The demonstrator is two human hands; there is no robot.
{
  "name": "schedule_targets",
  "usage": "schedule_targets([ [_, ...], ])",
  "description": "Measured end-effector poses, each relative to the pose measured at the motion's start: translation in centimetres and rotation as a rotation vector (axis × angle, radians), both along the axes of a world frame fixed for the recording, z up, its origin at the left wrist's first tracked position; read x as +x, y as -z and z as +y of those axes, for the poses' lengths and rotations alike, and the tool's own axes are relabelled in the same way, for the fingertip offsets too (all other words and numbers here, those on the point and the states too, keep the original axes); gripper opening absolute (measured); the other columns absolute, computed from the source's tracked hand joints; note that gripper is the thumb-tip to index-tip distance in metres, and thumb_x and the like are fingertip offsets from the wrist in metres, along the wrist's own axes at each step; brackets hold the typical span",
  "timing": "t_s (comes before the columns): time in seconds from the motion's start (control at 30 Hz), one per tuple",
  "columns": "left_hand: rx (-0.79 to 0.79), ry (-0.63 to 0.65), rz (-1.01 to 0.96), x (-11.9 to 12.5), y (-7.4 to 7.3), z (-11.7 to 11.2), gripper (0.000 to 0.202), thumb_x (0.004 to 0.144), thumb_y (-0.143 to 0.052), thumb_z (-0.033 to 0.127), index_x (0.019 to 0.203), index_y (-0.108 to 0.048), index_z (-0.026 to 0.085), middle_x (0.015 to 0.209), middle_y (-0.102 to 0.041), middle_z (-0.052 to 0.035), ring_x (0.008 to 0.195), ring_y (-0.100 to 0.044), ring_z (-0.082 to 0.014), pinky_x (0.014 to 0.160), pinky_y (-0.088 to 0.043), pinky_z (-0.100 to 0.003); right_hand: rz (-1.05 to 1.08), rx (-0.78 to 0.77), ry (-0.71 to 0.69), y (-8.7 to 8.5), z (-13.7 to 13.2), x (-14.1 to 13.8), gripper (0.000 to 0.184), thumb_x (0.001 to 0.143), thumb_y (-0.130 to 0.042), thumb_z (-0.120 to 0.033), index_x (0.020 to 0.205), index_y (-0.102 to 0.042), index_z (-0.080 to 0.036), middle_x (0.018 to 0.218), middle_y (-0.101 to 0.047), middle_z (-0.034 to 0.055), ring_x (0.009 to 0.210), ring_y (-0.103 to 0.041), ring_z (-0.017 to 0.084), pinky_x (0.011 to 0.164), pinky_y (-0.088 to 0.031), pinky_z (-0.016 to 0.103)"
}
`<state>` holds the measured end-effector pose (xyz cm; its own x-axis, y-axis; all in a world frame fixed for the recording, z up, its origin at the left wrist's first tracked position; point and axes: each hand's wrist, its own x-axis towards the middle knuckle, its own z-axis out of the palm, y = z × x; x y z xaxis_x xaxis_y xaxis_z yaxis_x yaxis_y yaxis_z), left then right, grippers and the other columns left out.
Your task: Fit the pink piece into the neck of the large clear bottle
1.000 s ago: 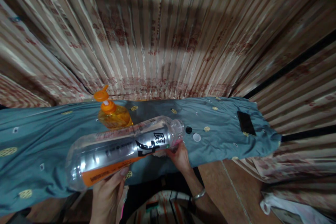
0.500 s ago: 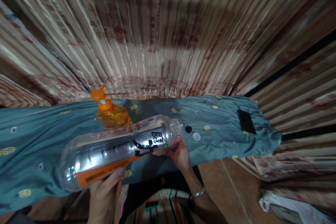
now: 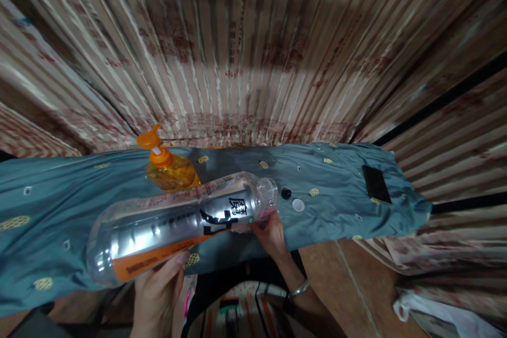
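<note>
A large clear plastic bottle (image 3: pixel 178 232) with a silver and orange label is tilted nearly flat above the cloth, its mouth towards the right. From below, my left hand (image 3: pixel 160 285) grips its body near the base. My right hand (image 3: pixel 271 235) is closed at the neck end, on a small clear piece with some pink (image 3: pixel 268 211); the bottle hides most of that piece, so its kind is unclear. Just right of the mouth lie a small black cap (image 3: pixel 285 193) and a white round disc (image 3: pixel 298 205). An orange pump bottle (image 3: pixel 172 169) with yellow liquid stands behind the large bottle.
A teal cloth with pineapple prints (image 3: pixel 233 253) covers the long, narrow table. Towards its right end lies a black phone (image 3: pixel 376 185). Patterned curtains (image 3: pixel 253 63) hang close behind and at the sides. A white bag (image 3: pixel 439 311) is at lower right.
The view has shifted slightly, so the things on the table appear a little further right. Both hands keep their hold, and the large bottle stays tilted much as before.
</note>
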<state>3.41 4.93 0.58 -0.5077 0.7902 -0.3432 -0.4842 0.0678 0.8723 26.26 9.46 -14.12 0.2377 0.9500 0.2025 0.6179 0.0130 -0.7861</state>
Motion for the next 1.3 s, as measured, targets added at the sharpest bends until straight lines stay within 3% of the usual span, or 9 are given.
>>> schedule_targets([
  [0.3,0.01,-0.008,0.0,0.2,0.0,-0.1,0.031,0.04,-0.096,0.029,0.061,-0.074,0.022,0.061,-0.072,-0.0024,0.062,-0.072,-0.0252,0.063,-0.064,-0.035,0.023,-0.004,-0.044,-0.2,-0.1,0.1,0.042,0.077,-0.075,-0.038,0.11,-0.059,-0.019,0.105,-0.072,0.0131,0.105,-0.07,0.033,0.083,-0.06,0.044],
  [0.43,-0.027,0.036,0.012,0.1,0.3,0.0,0.034,0.038,-0.095,0.035,0.059,-0.073,0.02,0.061,-0.071,-0.0051,0.058,-0.071,-0.027,0.059,-0.064,-0.039,0.012,0.002,-0.03,0.0,0.0,0.0,0.039,0.077,-0.075,-0.039,0.107,-0.058,-0.02,0.104,-0.072,0.0133,0.106,-0.07,0.034,0.082,-0.06,0.045],
  [0.73,0.023,-0.018,-0.006,0.0,0.7,-0.1,0.036,0.04,-0.093,0.024,0.072,-0.077,0.023,0.068,-0.074,-0.001,0.069,-0.073,-0.0273,0.086,-0.062,-0.049,0.002,0.017,-0.014,0.3,0.0,-0.1,0.039,0.077,-0.074,-0.038,0.109,-0.059,-0.021,0.104,-0.072,0.0114,0.101,-0.07,0.032,0.083,-0.06,0.044],
  [0.87,0.027,0.017,-0.021,0.4,0.2,0.2,0.033,0.041,-0.093,0.028,0.068,-0.075,0.022,0.064,-0.072,-0.0022,0.068,-0.073,-0.0292,0.081,-0.063,-0.051,-0.001,0.026,-0.021,0.1,0.0,-0.1,0.041,0.077,-0.075,-0.037,0.111,-0.059,-0.021,0.106,-0.072,0.0114,0.103,-0.071,0.032,0.083,-0.06,0.044],
  [1.0,0.036,-0.036,-0.023,1.3,-0.7,0.5,0.032,0.038,-0.091,0.026,0.064,-0.072,0.023,0.057,-0.068,0.0008,0.055,-0.067,-0.0227,0.073,-0.063,-0.044,-0.015,0.028,-0.018,0.2,0.0,-0.2,0.042,0.077,-0.075,-0.038,0.112,-0.059,-0.021,0.106,-0.072,0.0117,0.104,-0.07,0.033,0.085,-0.06,0.045],
  [1.1,0.016,-0.048,-0.015,1.3,-0.5,0.6,0.034,0.037,-0.089,0.023,0.066,-0.073,0.025,0.054,-0.066,0.0025,0.052,-0.064,-0.0209,0.067,-0.063,-0.041,-0.021,0.014,-0.008,0.3,0.0,-0.1,0.04,0.077,-0.075,-0.04,0.108,-0.059,-0.02,0.101,-0.072,0.0116,0.099,-0.071,0.033,0.084,-0.06,0.046],
  [1.23,0.0,-0.045,-0.027,1.0,0.0,0.6,0.039,0.036,-0.087,0.022,0.073,-0.074,0.026,0.058,-0.067,0.0027,0.06,-0.068,-0.0252,0.076,-0.062,-0.05,-0.01,0.024,-0.008,0.5,0.0,-0.1,0.038,0.077,-0.075,-0.04,0.105,-0.059,-0.02,0.102,-0.072,0.0117,0.099,-0.071,0.033,0.084,-0.06,0.047],
  [1.3,-0.003,-0.09,-0.042,1.2,-0.4,0.7,0.038,0.034,-0.086,0.018,0.069,-0.073,0.026,0.059,-0.068,0.0036,0.06,-0.067,-0.0229,0.079,-0.061,-0.047,-0.003,0.032,-0.014,0.5,0.0,-0.1,0.039,0.076,-0.075,-0.04,0.107,-0.059,-0.021,0.104,-0.072,0.0114,0.102,-0.071,0.033,0.085,-0.06,0.046],
])
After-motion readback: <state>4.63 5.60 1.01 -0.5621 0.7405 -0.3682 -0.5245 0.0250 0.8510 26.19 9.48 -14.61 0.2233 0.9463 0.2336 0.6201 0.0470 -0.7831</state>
